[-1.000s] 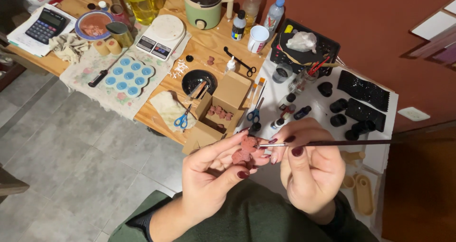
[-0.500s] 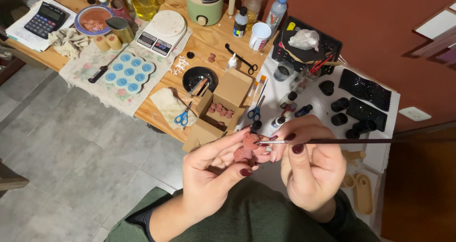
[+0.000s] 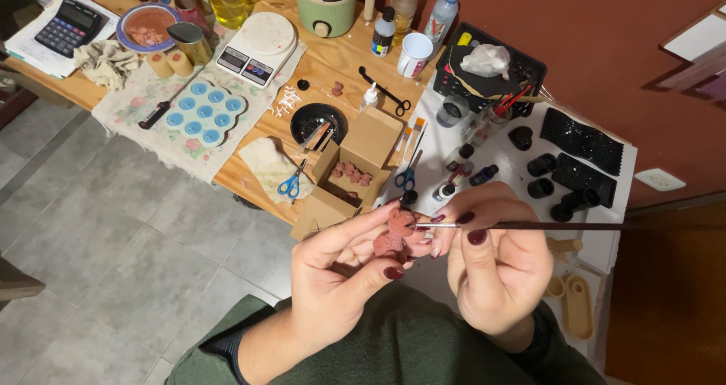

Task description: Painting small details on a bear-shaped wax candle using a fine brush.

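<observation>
Left hand [image 3: 336,279] has its grip closed round a small reddish clay figure [image 3: 393,237]. Right hand [image 3: 495,268] pinches a thin paintbrush [image 3: 529,225], tip touching it. Open cardboard box [image 3: 355,166] sits just beyond on the desk [image 3: 333,60].

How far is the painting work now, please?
Done, it seems: several pink pieces lie in the open box. In hand: the left hand holds one pink piece while the right hand puts a thin brush to it. How many remain, I cannot tell.
</observation>
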